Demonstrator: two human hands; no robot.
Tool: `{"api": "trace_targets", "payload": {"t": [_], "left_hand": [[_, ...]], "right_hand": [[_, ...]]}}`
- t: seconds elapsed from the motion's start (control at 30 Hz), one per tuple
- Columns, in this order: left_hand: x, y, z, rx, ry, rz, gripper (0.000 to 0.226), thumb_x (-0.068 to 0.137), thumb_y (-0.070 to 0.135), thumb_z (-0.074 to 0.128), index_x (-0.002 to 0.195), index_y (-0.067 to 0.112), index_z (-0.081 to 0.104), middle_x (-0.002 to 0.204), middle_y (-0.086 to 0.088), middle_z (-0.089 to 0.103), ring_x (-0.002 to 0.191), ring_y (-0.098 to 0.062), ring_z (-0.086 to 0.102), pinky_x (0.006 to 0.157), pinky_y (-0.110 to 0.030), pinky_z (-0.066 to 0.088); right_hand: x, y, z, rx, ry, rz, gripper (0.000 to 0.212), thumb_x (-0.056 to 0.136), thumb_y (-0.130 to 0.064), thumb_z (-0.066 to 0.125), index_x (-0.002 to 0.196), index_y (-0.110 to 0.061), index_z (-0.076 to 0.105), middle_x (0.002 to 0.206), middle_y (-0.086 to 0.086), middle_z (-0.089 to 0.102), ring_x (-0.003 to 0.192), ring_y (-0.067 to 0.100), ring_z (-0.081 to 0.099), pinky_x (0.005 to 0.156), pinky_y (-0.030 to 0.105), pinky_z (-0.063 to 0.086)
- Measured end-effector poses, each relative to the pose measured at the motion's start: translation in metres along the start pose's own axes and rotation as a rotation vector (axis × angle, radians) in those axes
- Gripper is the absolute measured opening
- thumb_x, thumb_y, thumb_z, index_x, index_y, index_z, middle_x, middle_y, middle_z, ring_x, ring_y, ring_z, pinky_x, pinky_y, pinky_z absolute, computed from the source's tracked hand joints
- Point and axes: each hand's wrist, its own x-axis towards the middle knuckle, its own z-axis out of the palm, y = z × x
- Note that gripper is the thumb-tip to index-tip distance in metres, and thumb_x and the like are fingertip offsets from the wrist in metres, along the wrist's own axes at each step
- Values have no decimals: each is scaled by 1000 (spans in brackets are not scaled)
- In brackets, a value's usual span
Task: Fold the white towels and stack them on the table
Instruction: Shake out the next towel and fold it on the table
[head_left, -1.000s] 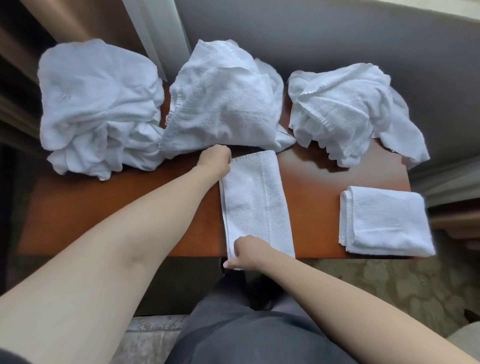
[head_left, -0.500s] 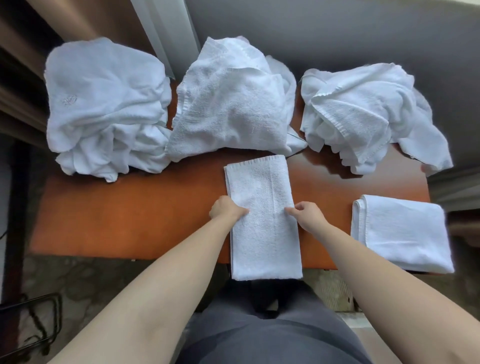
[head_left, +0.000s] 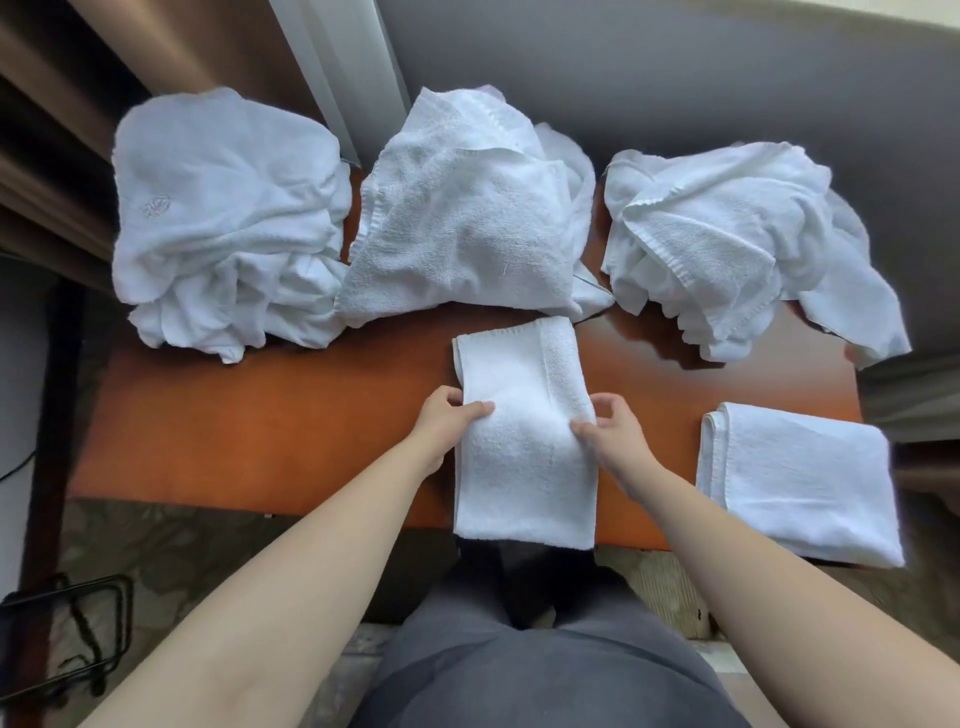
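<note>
Towel (head_left: 524, 436) under inspection lies as a long folded strip on the orange-brown table (head_left: 249, 431), its near end hanging over the table edge toward the person's lap. Left hand (head_left: 451, 422) grips the strip's left edge about midway along, thumb on top of the cloth and fingers curled under the edge. Right hand (head_left: 605, 428) pinches the right edge opposite, thumb and forefinger closed on the cloth with the other fingers curled above it.

Compared with half a second ago, both hands hold roughly the same midpoint of the strip, but each has closed further onto its edge, and the cloth between them now shows a slight rise and crease. A second ago the left hand was at the far end of the strip and the right hand at the near end (both have since come to the middle).

Beyond the hands, three unfolded heaps of white towels sit along the far side of the table: one (head_left: 228, 223) far to the left of the left hand, one (head_left: 467, 223) straight ahead and touching the strip's far end, one (head_left: 727, 234) ahead of and to the right of the right hand. Folded towel (head_left: 800, 483) lies flat well to the right of the right hand, at the near right corner, apart from the strip.
</note>
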Motion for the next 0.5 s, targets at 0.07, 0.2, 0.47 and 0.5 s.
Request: {"api": "trace_targets", "payload": {"t": [0.07,0.2,0.47,0.5], "left_hand": [[-8,7,-5,-49,45,41,53,78,38,85,117,21,54,117,5,61,104,-12,61,79,-25,45],[-27,23,-9,-194,87,222,51,78,29,87,117,34,53,104,4,70,87,-5,72,67,-15,50],[-55,48,-10,159,65,505,68,67,-1,71,120,40,63,99,15,67,62,1,57,59,-11,46],[-58,50,-9,239,102,524,65,67,0,65,117,40,62,99,13,66,61,-2,57,54,-13,44]], "right_hand": [[-11,-8,-2,31,-14,-104,44,93,-16,69,127,-33,47,99,0,74,82,14,75,62,23,59],[-28,-26,-5,-39,-31,-307,34,95,-17,61,115,-45,65,111,-6,67,92,14,61,80,30,51],[-53,-59,-13,-393,57,-495,75,79,2,59,146,-28,43,130,-8,55,112,15,57,92,30,48],[-54,-60,-15,-472,114,-516,74,79,0,60,146,-27,43,126,-5,58,109,17,58,88,29,46]]}}
